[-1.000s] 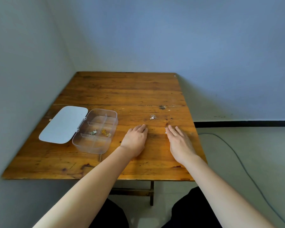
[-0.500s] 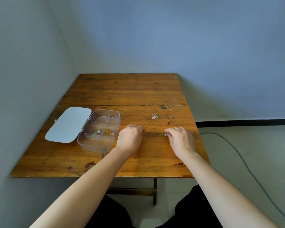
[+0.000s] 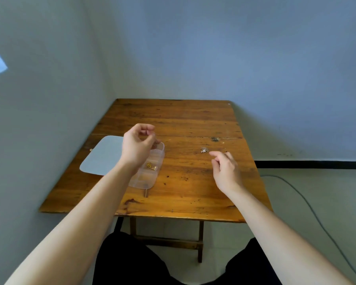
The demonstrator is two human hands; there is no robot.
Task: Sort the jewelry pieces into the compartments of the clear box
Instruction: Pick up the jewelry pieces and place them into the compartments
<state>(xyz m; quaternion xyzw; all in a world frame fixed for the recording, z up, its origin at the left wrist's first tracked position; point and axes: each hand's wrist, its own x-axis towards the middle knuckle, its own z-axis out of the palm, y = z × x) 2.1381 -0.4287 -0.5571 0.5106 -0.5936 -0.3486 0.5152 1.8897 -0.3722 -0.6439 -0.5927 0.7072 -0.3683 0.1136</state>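
The clear box [image 3: 155, 154] lies open at the table's left, with its flat lid [image 3: 103, 155] folded out to the left. A gold jewelry piece [image 3: 151, 166] rests in a middle compartment. My left hand [image 3: 139, 145] hovers above the box's far end and hides part of it. Its fingers curl towards the thumb, and I cannot make out whether they pinch anything. A small silver jewelry piece [image 3: 203, 150] lies on the bare wood to the right. My right hand [image 3: 226, 169] is just behind it, its fingers loosely apart and its index tip close to the piece.
The wooden table [image 3: 183, 192] stands in a corner, with walls on its left and far sides. Its right and near edges drop to the floor, where a grey cable [image 3: 308, 204] runs. My dark-clothed knees are below the near edge.
My left hand rose from the table and moved left over the box. My right hand lifted off the wood and opened towards the silver piece. The camera tilted, so the table looks farther away.
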